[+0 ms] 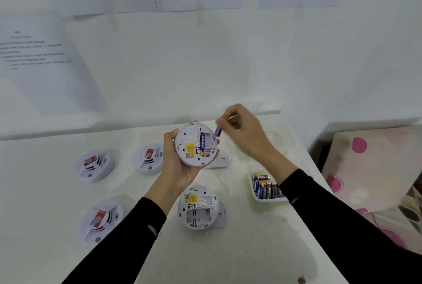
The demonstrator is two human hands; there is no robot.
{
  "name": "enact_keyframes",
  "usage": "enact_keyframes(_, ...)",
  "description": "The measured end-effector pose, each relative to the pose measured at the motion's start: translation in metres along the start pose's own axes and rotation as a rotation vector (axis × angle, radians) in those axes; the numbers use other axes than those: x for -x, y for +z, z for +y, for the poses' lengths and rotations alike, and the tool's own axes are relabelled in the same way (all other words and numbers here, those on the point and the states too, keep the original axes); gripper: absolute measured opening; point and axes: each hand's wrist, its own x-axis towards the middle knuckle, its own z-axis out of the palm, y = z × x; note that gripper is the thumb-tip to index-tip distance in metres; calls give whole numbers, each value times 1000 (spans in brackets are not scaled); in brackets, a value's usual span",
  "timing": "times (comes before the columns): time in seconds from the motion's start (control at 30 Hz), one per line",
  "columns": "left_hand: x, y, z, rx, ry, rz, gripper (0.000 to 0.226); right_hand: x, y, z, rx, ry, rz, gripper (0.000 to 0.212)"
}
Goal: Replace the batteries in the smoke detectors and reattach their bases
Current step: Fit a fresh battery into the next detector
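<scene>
Open detector (198,207) and battery tray (262,199) flank bare tabletop (235,194).

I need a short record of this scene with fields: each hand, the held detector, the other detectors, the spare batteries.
left hand: holds a smoke detector, back side up
right hand: pinches a blue battery at the detector's rim
held detector: seated battery in one slot; the slot beside it looks free
open detector: on the table, compartment empty
face-up detectors: three, at the left of the table
spare batteries: in a white tray at the right
</scene>
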Motion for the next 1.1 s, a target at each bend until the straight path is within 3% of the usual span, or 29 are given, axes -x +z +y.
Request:
enact_keyframes(0.07, 2, -2, 1, 22, -16, -8, 50, -16, -22, 18, -68, 141, 188, 12)
enact_keyframes(0.13, 5, -2, 1, 39, -23, -27, 51, -30, -44, 49, 142, 274, 228, 9)
enact_keyframes(0.23, 6, -1, 2, 48, -30, -51, 48, -43, -70, 95, 537, 430, 104, 5)
enact_keyframes(0.33, 5, 0, 3, 49, -29, -52, 48, -51, -77, 115, 882, 506, -99, 28)
enact_keyframes(0.43, 5, 1, 4, 49, -30, -56, 49, -55, -73, 129, 902, 563, -149, 33)
enact_keyframes(0.57, 5, 2, 3, 52, -31, -59, 49, -57, -65, 136, 843, 557, -154, 18)
enact_keyframes(0.7, 4, 1, 3, 57, -38, -66, 48, -47, -59, 106, 758, 369, 20, 35)
enact_keyframes(0.77, 4, 4, 2, 52, -43, -62, 47, -35, -47, 76, 525, 190, 96, 17)
enact_keyframes(0.8, 3, 5, 1, 51, -43, -58, 47, -28, -39, 61, 398, 89, 67, 7)
enact_keyframes(0.9, 2, 9, 0, 34, -26, -53, 49, -4, -20, 22, 315, -157, -206, 41)
enact_keyframes(1.0, 3, 15, -1, -9, -23, -23, 49, 14, -9, 10, 345, -196, -439, 70)
enact_keyframes(1.1, 4, 20, -4, -45, -25, 9, 54, 17, -3, 11, 426, -250, -476, 72)
